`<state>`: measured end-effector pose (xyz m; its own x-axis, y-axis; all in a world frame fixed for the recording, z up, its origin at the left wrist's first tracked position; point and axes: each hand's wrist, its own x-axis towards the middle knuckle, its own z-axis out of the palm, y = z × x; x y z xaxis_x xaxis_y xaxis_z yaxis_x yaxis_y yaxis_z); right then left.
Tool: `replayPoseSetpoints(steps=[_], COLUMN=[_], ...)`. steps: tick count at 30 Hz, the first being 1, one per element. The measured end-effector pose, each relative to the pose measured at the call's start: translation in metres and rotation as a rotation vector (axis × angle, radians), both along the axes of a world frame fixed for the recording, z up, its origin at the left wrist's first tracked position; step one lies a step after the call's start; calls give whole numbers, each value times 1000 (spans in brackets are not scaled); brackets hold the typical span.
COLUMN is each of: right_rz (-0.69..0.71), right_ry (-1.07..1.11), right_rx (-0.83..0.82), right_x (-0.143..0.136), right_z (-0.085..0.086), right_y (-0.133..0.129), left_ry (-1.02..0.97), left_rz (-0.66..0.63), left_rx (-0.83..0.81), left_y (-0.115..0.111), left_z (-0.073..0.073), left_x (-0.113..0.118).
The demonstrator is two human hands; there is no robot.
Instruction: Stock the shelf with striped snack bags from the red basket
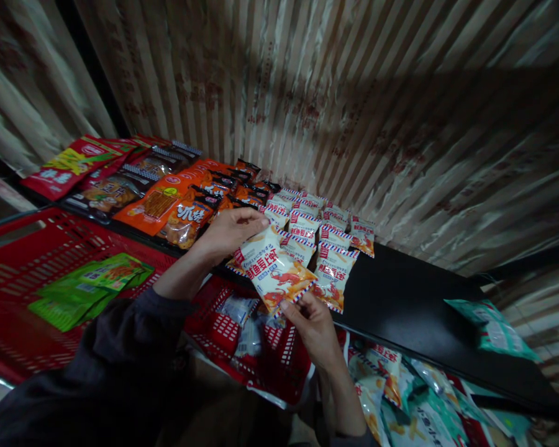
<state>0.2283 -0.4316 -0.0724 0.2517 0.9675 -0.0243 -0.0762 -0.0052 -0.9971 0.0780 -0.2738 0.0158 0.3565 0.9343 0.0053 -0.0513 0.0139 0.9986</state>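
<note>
A white and orange snack bag (277, 267) with red lettering and a red crayfish picture is held between my two hands, just over the front edge of the black shelf (395, 298). My left hand (235, 231) pinches its upper left side. At its lower right corner, my right hand (314, 326) grips with thumb and fingers. Behind it stand rows of matching snack bags (333, 273), leaning back on the shelf. Orange and black snack packs (190, 214) lie to the left of these rows, close to my left hand.
Farther left are red bags (74, 164) and dark trays of snacks (105, 189). A teal bag (494, 329) lies at the shelf's right end. Below are a red basket (9, 298) with green packets (93, 285), another red basket (284, 379), and piled bags (419, 410). Striped sheeting (354, 93) hangs behind.
</note>
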Motion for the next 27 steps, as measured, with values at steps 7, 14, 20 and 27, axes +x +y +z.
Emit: replayPoseSetpoints(steps=[7,14,20,27], right_rz=[53,-283,-480,-505], right_ry=[-32,-10,-27,40], right_rx=[-16,100,158,204], right_x=[1,11,13,14], right_z=[7,9,12,18], right_y=[-4,-2,-2,-5], left_ry=[-37,-74,-84,-65], left_rz=[24,86,37,18], left_rx=[-21,56,75,78], left_y=[-5,-11,-17,-19], left_z=[0,2,2,2], left_x=[2,8,14,17])
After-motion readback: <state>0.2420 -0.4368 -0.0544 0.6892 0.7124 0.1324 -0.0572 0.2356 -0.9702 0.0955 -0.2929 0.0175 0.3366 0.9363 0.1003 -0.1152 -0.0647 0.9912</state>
